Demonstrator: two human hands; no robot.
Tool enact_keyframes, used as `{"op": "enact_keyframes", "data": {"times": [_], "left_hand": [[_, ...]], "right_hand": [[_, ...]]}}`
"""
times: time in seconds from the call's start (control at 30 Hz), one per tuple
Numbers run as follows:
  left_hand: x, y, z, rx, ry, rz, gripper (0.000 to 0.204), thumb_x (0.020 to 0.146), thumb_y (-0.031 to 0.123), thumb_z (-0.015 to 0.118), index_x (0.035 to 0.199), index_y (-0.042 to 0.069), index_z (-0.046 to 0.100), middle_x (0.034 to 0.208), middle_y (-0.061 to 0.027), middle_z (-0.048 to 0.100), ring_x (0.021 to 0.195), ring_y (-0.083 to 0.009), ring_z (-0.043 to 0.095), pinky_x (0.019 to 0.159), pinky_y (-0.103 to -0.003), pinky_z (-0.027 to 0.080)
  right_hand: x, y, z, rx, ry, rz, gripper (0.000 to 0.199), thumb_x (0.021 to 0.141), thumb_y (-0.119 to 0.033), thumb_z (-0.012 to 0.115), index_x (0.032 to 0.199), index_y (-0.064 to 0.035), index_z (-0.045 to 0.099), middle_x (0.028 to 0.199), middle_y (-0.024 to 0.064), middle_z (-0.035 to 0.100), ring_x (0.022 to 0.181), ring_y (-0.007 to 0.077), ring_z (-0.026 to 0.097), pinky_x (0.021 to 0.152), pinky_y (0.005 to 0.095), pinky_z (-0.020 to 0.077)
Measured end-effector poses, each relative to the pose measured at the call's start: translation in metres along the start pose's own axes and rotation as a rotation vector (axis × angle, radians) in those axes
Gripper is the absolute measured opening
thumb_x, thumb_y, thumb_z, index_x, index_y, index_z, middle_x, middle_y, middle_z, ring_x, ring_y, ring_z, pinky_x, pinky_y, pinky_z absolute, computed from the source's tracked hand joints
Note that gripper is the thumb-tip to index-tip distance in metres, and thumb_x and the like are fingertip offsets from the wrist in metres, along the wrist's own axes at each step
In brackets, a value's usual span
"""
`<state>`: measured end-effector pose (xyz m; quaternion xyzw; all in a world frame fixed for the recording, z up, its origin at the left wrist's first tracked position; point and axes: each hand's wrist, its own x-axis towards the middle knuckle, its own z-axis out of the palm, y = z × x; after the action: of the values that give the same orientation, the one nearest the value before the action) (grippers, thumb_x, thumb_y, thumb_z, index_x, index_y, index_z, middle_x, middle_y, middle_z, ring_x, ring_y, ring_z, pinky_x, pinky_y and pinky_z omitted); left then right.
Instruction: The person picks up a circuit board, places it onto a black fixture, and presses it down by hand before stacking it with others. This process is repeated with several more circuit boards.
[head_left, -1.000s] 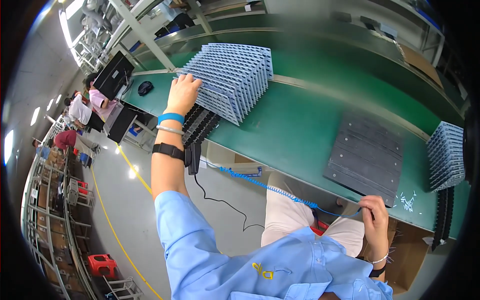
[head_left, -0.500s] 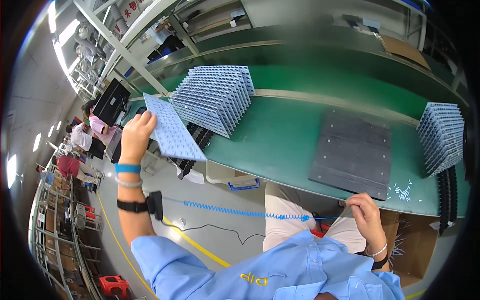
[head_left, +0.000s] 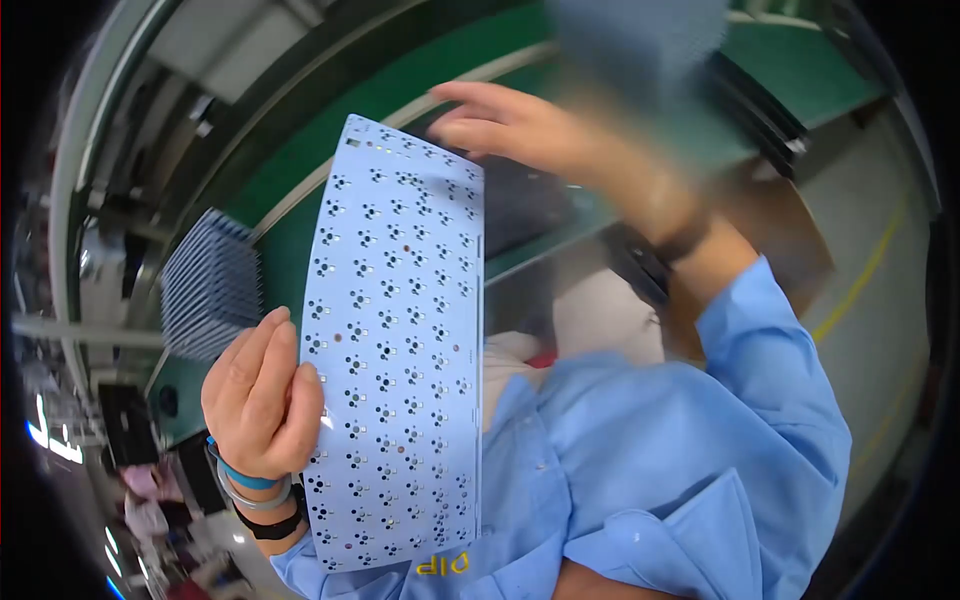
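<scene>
One board is edge-gripped by the left hand, presumably sparing its face, the right hand unclenched near its top.

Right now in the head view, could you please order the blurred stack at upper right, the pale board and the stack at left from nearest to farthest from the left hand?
1. Pale board: left edge in the left hand.
2. Stack at left: above the hand in the picture.
3. Blurred stack: right of centre, top edge.
</scene>
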<state>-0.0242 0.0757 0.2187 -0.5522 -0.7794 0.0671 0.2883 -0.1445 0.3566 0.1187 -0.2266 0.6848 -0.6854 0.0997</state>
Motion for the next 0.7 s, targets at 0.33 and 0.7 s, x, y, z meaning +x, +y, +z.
{"op": "enact_keyframes", "data": {"times": [0.33, 0.7], "left_hand": [[-0.048, -0.005, 0.091, -1.179, 0.459, -1.081, 0.033, 0.085, 0.002, 0.053, 0.118, -0.004, 0.049, 0.114, -0.0198, 0.057, 0.095, -0.0318, 0.06, 0.076, -0.036, 0.051], [-0.078, 0.02, 0.185, -1.258, 0.49, -1.348, 0.036, 0.088, 0.013, 0.06, 0.12, -0.001, 0.049, 0.111, -0.0077, 0.057, 0.1, -0.0131, 0.052, 0.089, -0.028, 0.041]], "right_hand": [[-0.048, 0.037, -0.046, 0.388, 0.045, -0.012, 0.037, 0.087, -0.017, 0.061, 0.117, 0.0013, 0.052, 0.103, 0.0057, 0.062, 0.092, 0.0112, 0.059, 0.085, 0.0263, 0.0461], [-0.055, 0.098, -0.046, 0.254, 0.341, -0.179, 0.03, 0.089, -0.019, 0.06, 0.112, -0.0028, 0.052, 0.102, 0.003, 0.059, 0.095, 0.0108, 0.054, 0.086, 0.0278, 0.0435]]}}
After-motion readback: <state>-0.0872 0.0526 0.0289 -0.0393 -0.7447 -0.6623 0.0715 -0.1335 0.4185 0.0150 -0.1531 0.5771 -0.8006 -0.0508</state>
